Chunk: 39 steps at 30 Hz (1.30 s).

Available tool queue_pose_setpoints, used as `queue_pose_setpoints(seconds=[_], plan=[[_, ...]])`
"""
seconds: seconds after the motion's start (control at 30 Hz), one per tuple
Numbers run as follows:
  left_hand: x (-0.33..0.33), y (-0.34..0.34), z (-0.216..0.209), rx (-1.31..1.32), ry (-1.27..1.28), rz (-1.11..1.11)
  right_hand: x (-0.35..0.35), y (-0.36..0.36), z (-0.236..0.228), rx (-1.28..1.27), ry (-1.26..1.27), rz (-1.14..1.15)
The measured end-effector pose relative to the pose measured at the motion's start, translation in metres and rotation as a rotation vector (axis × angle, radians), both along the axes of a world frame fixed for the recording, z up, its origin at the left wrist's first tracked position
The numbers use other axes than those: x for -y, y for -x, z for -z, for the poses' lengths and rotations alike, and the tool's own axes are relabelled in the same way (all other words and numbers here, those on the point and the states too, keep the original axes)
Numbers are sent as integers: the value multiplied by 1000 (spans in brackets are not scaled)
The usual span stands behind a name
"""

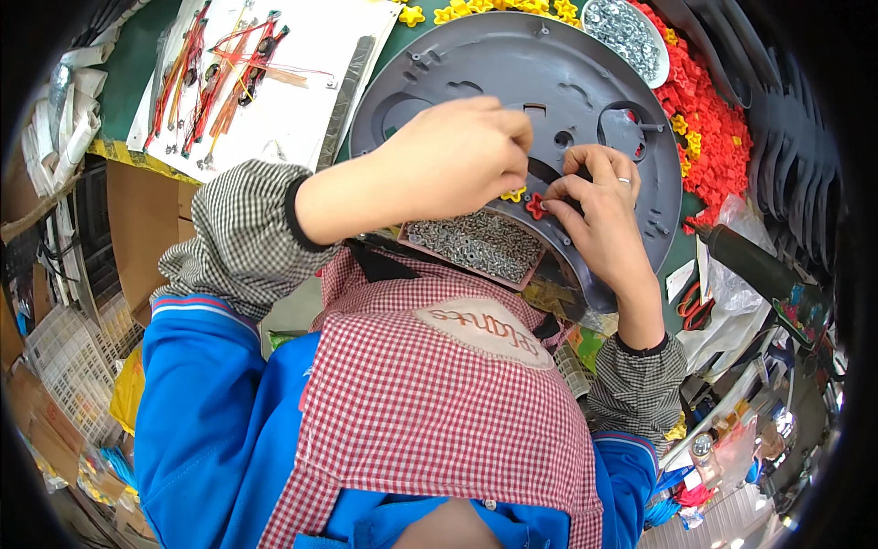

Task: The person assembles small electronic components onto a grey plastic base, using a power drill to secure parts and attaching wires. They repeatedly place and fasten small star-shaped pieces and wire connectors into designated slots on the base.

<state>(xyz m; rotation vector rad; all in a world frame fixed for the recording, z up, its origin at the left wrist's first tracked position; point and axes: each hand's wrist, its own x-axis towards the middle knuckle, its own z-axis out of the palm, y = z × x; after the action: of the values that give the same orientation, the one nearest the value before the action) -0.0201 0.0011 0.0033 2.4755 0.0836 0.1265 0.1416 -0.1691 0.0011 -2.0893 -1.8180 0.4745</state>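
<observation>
A large round dark grey plastic panel (485, 55) with moulded holes and posts lies in front of me. Over its near edge my left hand (462, 156) is closed, fingertips curled together. What they pinch is hidden. Just beneath them shows a small yellow star-shaped piece (514, 195). Beside it a red star-shaped piece (535, 206) sits at the panel's near rim. The thumb and index finger of my right hand (599, 206) close on the red star's right side. A pink tray (413, 243) of small metal screws stands close below the panel, nearest my body.
A white bowl (666, 66) of silver metal parts stands at the far right, by a heap of red star pieces (709, 119). Yellow pieces (512, 7) lie along the back. Wired parts (219, 82) rest on a white board at left. Red-handled scissors (697, 306) lie at right.
</observation>
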Motion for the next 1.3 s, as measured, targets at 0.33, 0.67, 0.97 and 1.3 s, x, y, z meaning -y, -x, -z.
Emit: queue_pose_setpoints(seconds=[0.33,0.67,0.97,1.3], plan=[[-9,65,-13,287,-209,-111,4,4,-4,-11,22,54],[-141,139,43,34,-812,-602,22,0,-21,-34,-289,119],[-156,99,-129,976,521,-568,174,-114,2,1076,-831,680],[-93,15,-93,830,1139,-611,121,-81,-22,-663,-1096,663]])
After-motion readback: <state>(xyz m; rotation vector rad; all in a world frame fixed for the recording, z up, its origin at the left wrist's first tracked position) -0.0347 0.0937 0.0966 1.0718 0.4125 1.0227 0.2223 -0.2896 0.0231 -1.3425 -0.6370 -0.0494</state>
